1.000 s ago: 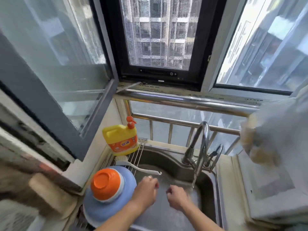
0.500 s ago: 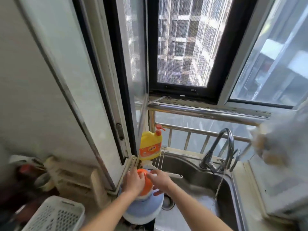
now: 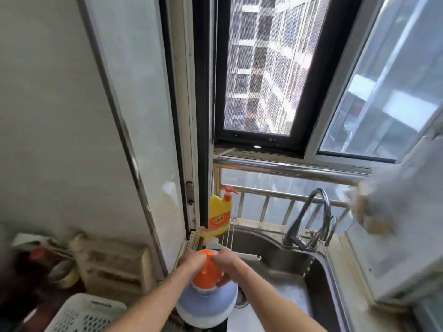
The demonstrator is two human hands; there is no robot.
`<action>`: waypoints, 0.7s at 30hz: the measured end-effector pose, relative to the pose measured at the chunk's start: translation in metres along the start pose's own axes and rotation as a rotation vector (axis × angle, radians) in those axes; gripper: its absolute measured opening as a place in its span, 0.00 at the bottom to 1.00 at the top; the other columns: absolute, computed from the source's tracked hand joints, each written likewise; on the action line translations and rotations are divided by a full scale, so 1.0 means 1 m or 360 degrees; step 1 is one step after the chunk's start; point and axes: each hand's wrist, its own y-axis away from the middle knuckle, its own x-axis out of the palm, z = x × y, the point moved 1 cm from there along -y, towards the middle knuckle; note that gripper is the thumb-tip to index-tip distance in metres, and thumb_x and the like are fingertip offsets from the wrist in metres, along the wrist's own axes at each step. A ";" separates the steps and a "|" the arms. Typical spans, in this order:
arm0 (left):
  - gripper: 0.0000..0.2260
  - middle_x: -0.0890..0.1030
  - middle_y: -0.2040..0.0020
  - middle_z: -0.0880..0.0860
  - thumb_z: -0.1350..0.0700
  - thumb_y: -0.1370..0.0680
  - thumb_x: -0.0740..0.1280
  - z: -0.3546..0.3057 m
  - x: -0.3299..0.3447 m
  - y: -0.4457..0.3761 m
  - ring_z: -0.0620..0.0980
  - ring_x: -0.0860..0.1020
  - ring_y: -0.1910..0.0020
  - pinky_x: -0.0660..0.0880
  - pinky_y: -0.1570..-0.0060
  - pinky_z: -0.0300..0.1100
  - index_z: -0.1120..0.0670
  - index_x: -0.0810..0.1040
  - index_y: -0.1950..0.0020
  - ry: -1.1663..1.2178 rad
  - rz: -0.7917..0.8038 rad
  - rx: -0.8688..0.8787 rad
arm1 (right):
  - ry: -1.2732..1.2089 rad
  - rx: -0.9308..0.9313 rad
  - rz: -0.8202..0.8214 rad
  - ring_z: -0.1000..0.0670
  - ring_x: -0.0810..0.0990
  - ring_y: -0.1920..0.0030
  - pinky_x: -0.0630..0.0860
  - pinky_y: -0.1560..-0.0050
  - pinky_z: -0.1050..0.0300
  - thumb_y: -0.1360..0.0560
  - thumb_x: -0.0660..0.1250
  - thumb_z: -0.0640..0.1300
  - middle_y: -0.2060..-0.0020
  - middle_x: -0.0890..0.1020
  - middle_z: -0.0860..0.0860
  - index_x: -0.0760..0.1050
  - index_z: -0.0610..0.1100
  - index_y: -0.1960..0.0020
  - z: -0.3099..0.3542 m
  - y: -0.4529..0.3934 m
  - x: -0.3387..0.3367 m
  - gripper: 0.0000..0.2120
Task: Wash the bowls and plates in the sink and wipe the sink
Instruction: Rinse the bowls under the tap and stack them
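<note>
An orange bowl (image 3: 208,274) lies upside down on top of an upturned blue bowl (image 3: 208,306), stacked on the wire rack at the left edge of the steel sink (image 3: 318,267). My left hand (image 3: 191,259) grips the orange bowl's left side. My right hand (image 3: 226,261) holds its right side, fingers curled over the top. Water trickles from the curved tap (image 3: 311,219) into the basin.
A yellow dish-soap bottle (image 3: 219,218) stands on the wire rack (image 3: 227,232) behind the bowls, with a white brush (image 3: 242,254) lying across it. A white perforated basket (image 3: 84,312) sits lower left beside cluttered kitchen items. A pale, blurred cloth (image 3: 395,202) hangs at right over the counter.
Both hands left the sink basin and moved left onto the orange bowl, taking hold of it. My view swung left and upward toward the wall and window.
</note>
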 end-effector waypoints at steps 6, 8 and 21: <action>0.20 0.81 0.45 0.55 0.46 0.30 0.73 0.013 -0.003 0.000 0.55 0.79 0.43 0.75 0.43 0.43 0.52 0.79 0.40 0.0165 0.0206 0.0079 | -0.0076 0.0096 -0.0044 0.40 0.80 0.47 0.82 0.67 0.46 0.26 0.64 0.60 0.37 0.77 0.42 0.71 0.47 0.32 -0.008 0.009 -0.003 0.27; 0.07 0.79 0.51 0.56 0.55 0.24 0.72 0.014 -0.002 0.001 0.57 0.78 0.46 0.75 0.44 0.47 0.51 0.76 0.49 0.0348 0.0263 0.0061 | -0.0201 0.0115 -0.0056 0.38 0.81 0.47 0.83 0.68 0.46 0.25 0.64 0.61 0.36 0.76 0.41 0.70 0.44 0.31 -0.014 -0.002 0.002 0.29; 0.24 0.81 0.43 0.58 0.44 0.34 0.80 0.013 0.006 -0.015 0.58 0.79 0.44 0.75 0.38 0.51 0.53 0.75 0.45 0.0487 0.0278 -0.0044 | -0.0580 0.0080 0.0049 0.43 0.83 0.56 0.83 0.54 0.50 0.23 0.67 0.59 0.51 0.81 0.44 0.77 0.44 0.42 -0.027 0.003 -0.012 0.20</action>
